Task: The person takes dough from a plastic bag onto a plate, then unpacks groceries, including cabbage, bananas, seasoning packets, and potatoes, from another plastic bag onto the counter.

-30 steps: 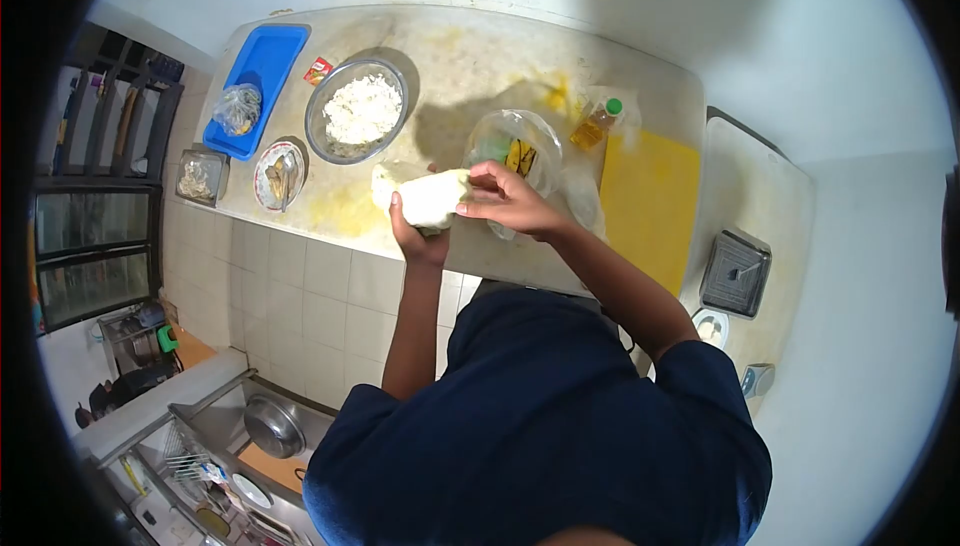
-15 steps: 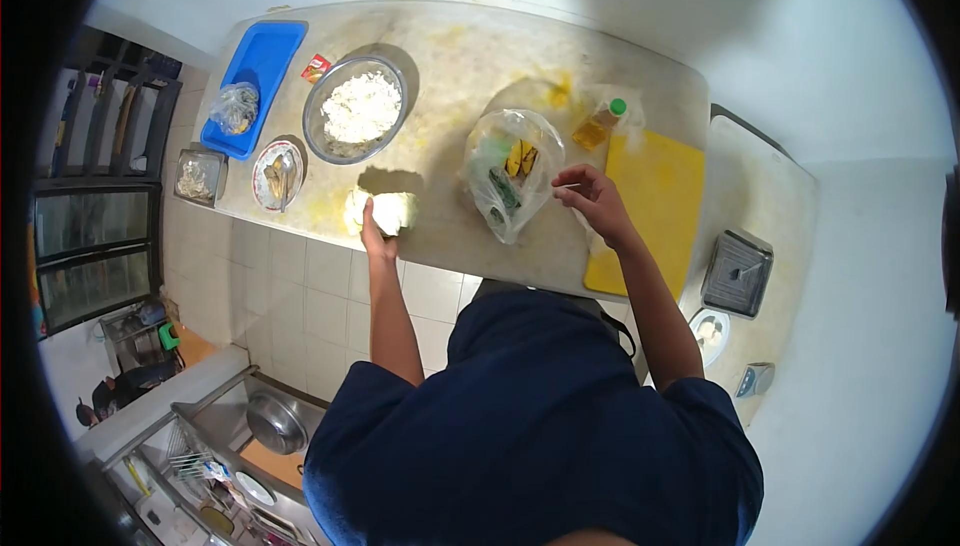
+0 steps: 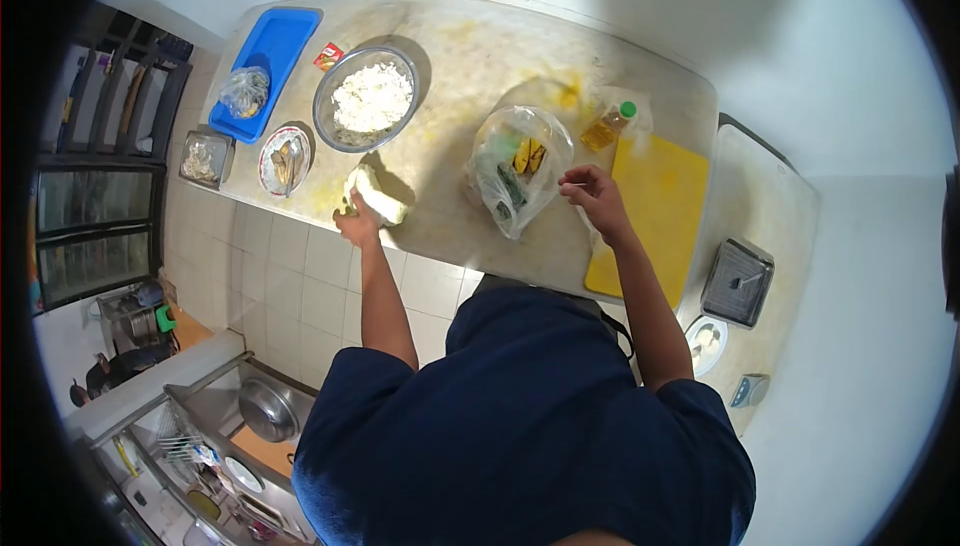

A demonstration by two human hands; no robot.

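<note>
My left hand [image 3: 358, 223] is at the table's near edge, fingers apart, touching the lower left side of a pale green-white piece that looks like cabbage [image 3: 378, 198]. That piece rests tilted on the table. Over the right side of a clear plastic bag [image 3: 490, 181], my right hand [image 3: 597, 198] hovers with loosely bent fingers and a gap at the thumb; no held object shows. Inside the bag are yellow-and-dark items [image 3: 528, 156] and something dark green. Beyond the left hand stands a metal bowl [image 3: 325, 116] of white shredded food [image 3: 372, 98].
A yellow cutting board [image 3: 660, 206] lies at right, near a green-capped oil bottle [image 3: 606, 129]. At left are a plate with cutlery [image 3: 270, 178], a blue tray [image 3: 285, 41], a clear container [image 3: 225, 168] and a red packet [image 3: 328, 56]. A dark tray [image 3: 738, 281] sits on the side table.
My left hand has shifted a little to the left and loosened around the cabbage piece, which has turned and now sits tilted. My right hand has stayed nearly in place. The view has shifted slightly.
</note>
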